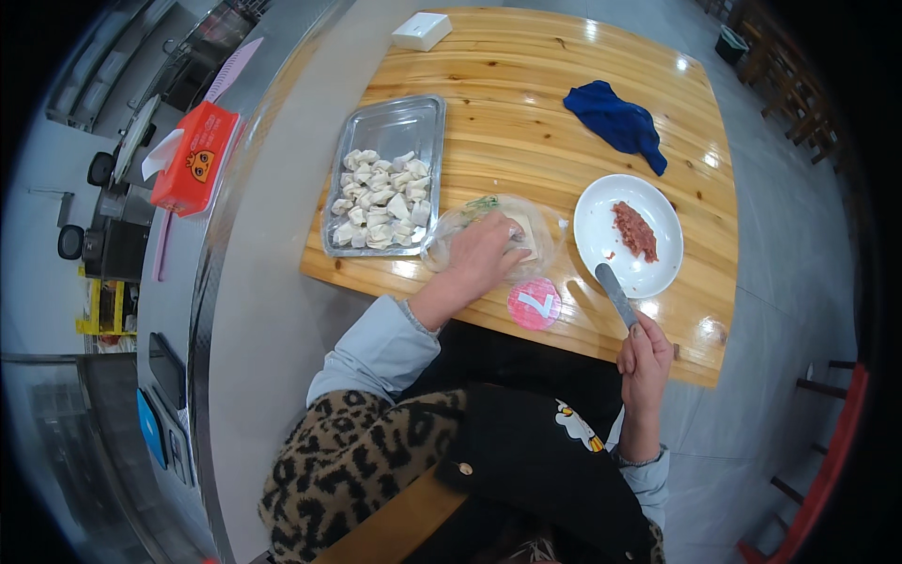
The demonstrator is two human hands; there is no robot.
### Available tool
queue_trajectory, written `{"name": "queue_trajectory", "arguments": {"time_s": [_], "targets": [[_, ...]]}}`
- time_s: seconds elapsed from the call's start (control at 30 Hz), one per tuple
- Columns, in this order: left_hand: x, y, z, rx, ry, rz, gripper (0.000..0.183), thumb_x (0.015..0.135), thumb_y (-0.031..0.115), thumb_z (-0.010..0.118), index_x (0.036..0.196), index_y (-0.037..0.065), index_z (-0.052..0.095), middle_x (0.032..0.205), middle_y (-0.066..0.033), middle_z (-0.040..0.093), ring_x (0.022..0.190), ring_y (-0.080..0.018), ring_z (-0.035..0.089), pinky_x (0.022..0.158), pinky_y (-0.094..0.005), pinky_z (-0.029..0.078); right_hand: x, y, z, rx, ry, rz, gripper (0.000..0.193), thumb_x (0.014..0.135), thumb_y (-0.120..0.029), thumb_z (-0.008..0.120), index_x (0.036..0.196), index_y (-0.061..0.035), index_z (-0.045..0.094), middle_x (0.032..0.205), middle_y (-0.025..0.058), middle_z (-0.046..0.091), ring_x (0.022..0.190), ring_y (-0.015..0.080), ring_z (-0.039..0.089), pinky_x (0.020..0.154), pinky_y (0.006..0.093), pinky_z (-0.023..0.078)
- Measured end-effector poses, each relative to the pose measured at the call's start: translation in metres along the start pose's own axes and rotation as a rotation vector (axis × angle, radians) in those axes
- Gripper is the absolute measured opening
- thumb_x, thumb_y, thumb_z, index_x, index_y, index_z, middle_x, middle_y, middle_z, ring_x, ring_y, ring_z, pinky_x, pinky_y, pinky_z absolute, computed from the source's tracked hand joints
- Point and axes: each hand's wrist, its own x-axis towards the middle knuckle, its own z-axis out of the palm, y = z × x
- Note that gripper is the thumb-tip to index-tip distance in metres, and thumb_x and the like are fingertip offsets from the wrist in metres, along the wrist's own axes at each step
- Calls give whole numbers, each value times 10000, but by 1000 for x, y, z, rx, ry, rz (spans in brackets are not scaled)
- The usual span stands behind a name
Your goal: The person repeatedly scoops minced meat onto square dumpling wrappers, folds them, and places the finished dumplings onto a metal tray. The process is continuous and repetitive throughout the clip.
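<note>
My left hand (481, 252) rests with curled fingers over a clear plastic bag (446, 242) near the table's front edge. Pale, square dough wrappers (536, 235) lie in the bag beside its fingertips; what is within its grip is hidden. A flat metal spreading blade (615, 293) is held by its lower end in my right hand (645, 357). The blade's tip reaches over the near rim of a white plate (587, 221), where a mound of minced meat (635, 231) lies. Left of the bag, a metal tray (399, 117) holds several folded wontons (381, 202).
A round pink tag (534, 304) sits at the wooden table's (507, 103) front edge. Farther back are a crumpled blue cloth (615, 122) and a white box (422, 32). To the left, a metal counter bears a red tissue pack (197, 160). A red-edged bench (827, 461) stands at right.
</note>
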Motion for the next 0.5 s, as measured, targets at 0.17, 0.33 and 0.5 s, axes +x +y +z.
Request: {"name": "queue_trajectory", "arguments": {"time_s": [0.17,0.33,0.5], "targets": [[4,-9,-2,-60,-59,-23,164,821,191,654,935,73,648,888,-95,631,832,-262,629,713,-364,487,3,0,-1,17,12,-9,252,936,-74,506,1144,42,588,564,-49,432,446,16,335,406,180,283],[12,-11,-47,-753,-214,-452,246,927,196,529,1063,20,634,1069,-122,652,985,-204,631,818,-345,512,15,-23,-20,-522,88,-306,231,932,-52,510,1119,37,613,620,-12,497,517,42,431,457,204,344],[11,12,-56,-1657,-204,-460,384,983,245,399,1216,-42,499,1163,-170,600,1068,-254,602,907,-380,500,41,-37,-26,-1239,159,-780,235,866,-29,577,1085,-64,657,695,83,624,557,179,580,508,294,441]]}}
